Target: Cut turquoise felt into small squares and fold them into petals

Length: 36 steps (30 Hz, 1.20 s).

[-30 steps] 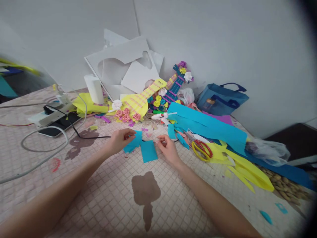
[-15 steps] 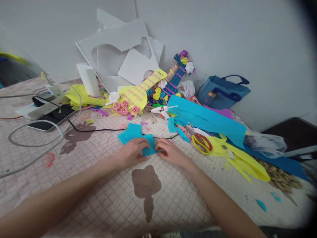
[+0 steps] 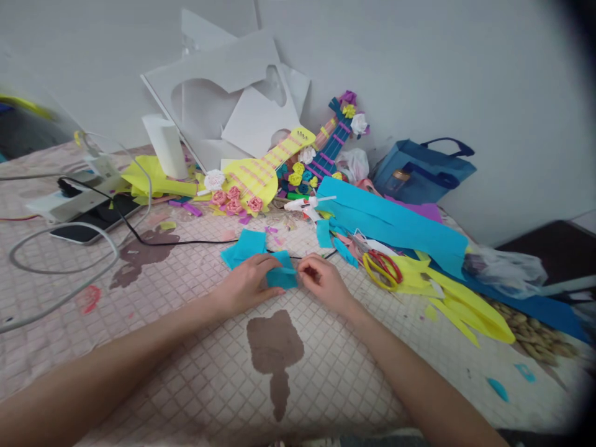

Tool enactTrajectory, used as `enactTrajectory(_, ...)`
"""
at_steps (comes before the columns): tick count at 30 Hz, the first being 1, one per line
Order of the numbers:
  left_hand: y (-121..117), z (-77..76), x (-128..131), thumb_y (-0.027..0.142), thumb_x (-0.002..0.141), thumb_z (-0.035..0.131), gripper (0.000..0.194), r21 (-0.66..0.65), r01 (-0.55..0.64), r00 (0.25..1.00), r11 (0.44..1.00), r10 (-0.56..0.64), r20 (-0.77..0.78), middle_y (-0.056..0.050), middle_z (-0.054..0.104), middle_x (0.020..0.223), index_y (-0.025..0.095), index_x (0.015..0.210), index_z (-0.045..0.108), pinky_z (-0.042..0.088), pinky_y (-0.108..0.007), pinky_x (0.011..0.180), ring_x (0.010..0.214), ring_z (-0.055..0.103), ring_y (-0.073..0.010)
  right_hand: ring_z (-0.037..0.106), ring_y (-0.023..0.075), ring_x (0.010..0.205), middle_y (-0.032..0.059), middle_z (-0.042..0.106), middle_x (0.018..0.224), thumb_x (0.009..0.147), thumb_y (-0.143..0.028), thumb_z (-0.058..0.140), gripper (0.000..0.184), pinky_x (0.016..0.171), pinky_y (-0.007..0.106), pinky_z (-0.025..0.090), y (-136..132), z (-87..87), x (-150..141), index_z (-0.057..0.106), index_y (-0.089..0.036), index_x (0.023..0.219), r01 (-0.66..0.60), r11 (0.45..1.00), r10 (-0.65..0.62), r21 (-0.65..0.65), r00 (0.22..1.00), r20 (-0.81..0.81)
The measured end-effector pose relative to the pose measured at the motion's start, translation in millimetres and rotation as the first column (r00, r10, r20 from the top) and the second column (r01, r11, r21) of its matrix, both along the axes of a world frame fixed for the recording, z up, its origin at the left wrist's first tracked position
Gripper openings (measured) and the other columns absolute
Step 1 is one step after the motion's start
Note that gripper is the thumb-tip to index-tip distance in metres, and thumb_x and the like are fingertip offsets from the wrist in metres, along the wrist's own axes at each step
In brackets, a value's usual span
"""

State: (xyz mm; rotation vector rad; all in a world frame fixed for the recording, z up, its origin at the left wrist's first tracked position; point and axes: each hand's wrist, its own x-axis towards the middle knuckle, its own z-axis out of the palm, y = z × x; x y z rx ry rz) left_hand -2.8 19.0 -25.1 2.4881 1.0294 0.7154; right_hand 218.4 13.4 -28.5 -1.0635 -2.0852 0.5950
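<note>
A small piece of bright blue crepe paper (image 3: 283, 277) lies between my hands at the middle of the table, with a crease or fold running across it. My left hand (image 3: 251, 279) grips its left side, thumb below and fingers above. At the paper's right edge, my right hand (image 3: 325, 282) is curled, its thumb and fingertips pinched together on the edge. More blue paper pieces (image 3: 246, 245) are stacked just behind my left hand. A black cord (image 3: 200, 242) passes behind the stack.
A white glue gun (image 3: 300, 203) lies behind my hands. Scissors (image 3: 382, 270) and yellow paper strips (image 3: 459, 304) are to the right, near a long blue sheet (image 3: 386, 217). Yellow (image 3: 256, 177) and dark blue (image 3: 331, 149) paper guitars lean at the back. A power strip (image 3: 69, 198) stands left.
The paper between my hands now shows a crease and more of its surface. My right hand has shifted slightly right and turned. The view has moved a little.
</note>
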Motion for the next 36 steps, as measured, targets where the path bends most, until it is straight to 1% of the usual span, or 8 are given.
enactTrajectory(2, 0.1, -2.6, 0.3, 0.036, 0.075, 0.068, 0.050, 0.023, -0.053, 0.998, 0.998, 0.052, 0.047, -0.011, 0.059, 0.114, 0.018, 0.117, 0.048, 0.047, -0.042, 0.089, 0.107, 0.055, -0.0268, 0.051, 0.0135, 0.072, 0.0035, 0.056, 0.084, 0.081, -0.010, 0.047, 0.011, 0.059, 0.024, 0.040, 0.1, 7.7, 6.0, 0.053, -0.019, 0.081, 0.037, 0.998, -0.037, 0.045, 0.999, -0.020)
enactTrajectory(4, 0.6, -5.0, -0.6, 0.033, 0.075, 0.067, 0.050, 0.016, -0.101, 0.992, 0.995, 0.100, 0.073, -0.011, 0.058, 0.113, 0.019, 0.118, 0.046, 0.046, -0.042, 0.090, 0.107, 0.055, -0.0265, 0.051, 0.0133, 0.073, 0.0036, 0.057, 0.086, 0.080, -0.010, 0.048, 0.011, 0.060, 0.024, 0.040, -1.6, 19.4, 14.6, 0.053, -0.019, 0.081, -0.009, 0.998, 0.007, 0.059, 1.000, 0.024)
enactTrajectory(8, 2.7, -7.4, -2.3, 0.026, 0.081, 0.058, 0.033, -0.044, -0.151, 0.988, 0.988, 0.152, 0.032, -0.008, 0.057, 0.107, 0.020, 0.112, 0.049, 0.050, -0.037, 0.078, 0.091, 0.060, -0.0213, 0.050, 0.0109, 0.066, 0.0001, 0.056, 0.079, 0.078, -0.008, 0.049, 0.012, 0.059, 0.023, 0.039, -11.6, 38.8, 26.1, 0.054, -0.019, 0.077, -0.273, 0.944, 0.308, -0.185, 0.931, 0.198)
enactTrajectory(12, 6.0, -5.5, 6.6, 0.025, 0.085, 0.052, 0.032, -0.041, -0.247, 0.969, 0.968, 0.246, -0.039, -0.010, 0.054, 0.105, 0.017, 0.115, 0.047, 0.050, -0.032, 0.066, 0.077, 0.060, -0.0182, 0.050, 0.0104, 0.067, -0.0017, 0.053, 0.074, 0.074, -0.006, 0.052, 0.013, 0.060, 0.022, 0.039, -22.6, 36.3, 22.1, 0.056, -0.019, 0.074, -0.400, 0.856, 0.487, -0.327, 0.836, 0.253)
enactTrajectory(18, 11.9, 2.6, 21.8, 0.028, 0.086, 0.051, 0.021, 0.022, -0.342, 0.910, 0.939, 0.337, -0.241, -0.010, 0.053, 0.104, 0.016, 0.103, 0.054, 0.046, -0.031, 0.057, 0.084, 0.060, -0.0243, 0.049, 0.0089, 0.067, -0.0009, 0.052, 0.086, 0.071, -0.013, 0.064, 0.017, 0.061, 0.021, 0.038, -28.5, 23.9, 21.3, 0.057, -0.019, 0.085, -0.376, 0.856, 0.478, -0.354, 0.836, 0.268)
enactTrajectory(24, 14.1, 2.2, 19.9, 0.020, 0.083, 0.054, 0.004, 0.009, -0.306, 0.942, 0.952, 0.304, -0.143, -0.007, 0.056, 0.093, 0.017, 0.082, 0.056, 0.045, -0.030, 0.064, 0.087, 0.056, -0.0226, 0.050, 0.0109, 0.072, -0.0005, 0.050, 0.082, 0.075, -0.005, 0.053, 0.014, 0.063, 0.022, 0.037, -31.2, 15.7, 23.9, 0.055, -0.018, 0.078, -0.359, 0.890, 0.423, -0.280, 0.881, 0.212)
enactTrajectory(29, 11.2, 14.3, 14.7, 0.018, 0.086, 0.051, 0.009, 0.165, -0.228, 0.965, 0.960, 0.245, -0.092, -0.006, 0.060, 0.087, 0.017, 0.079, 0.056, 0.044, -0.034, 0.075, 0.087, 0.054, -0.0216, 0.051, 0.0130, 0.076, 0.0000, 0.052, 0.080, 0.075, -0.005, 0.054, 0.014, 0.066, 0.024, 0.039, -33.2, 14.3, 24.5, 0.051, -0.019, 0.078, -0.339, 0.900, 0.378, -0.275, 0.920, 0.106)
enactTrajectory(36, 56.1, 43.5, -18.6, 0.019, 0.083, 0.056, 0.008, 0.349, -0.284, 0.930, 0.893, 0.345, -0.125, -0.010, 0.062, 0.103, 0.018, 0.090, 0.060, 0.040, -0.043, 0.086, 0.102, 0.052, -0.0285, 0.052, 0.0133, 0.077, 0.0013, 0.055, 0.086, 0.076, -0.005, 0.052, 0.016, 0.067, 0.025, 0.041, -39.4, 12.7, 21.6, 0.051, -0.020, 0.080, -0.292, 0.931, 0.325, -0.217, 0.936, 0.135)
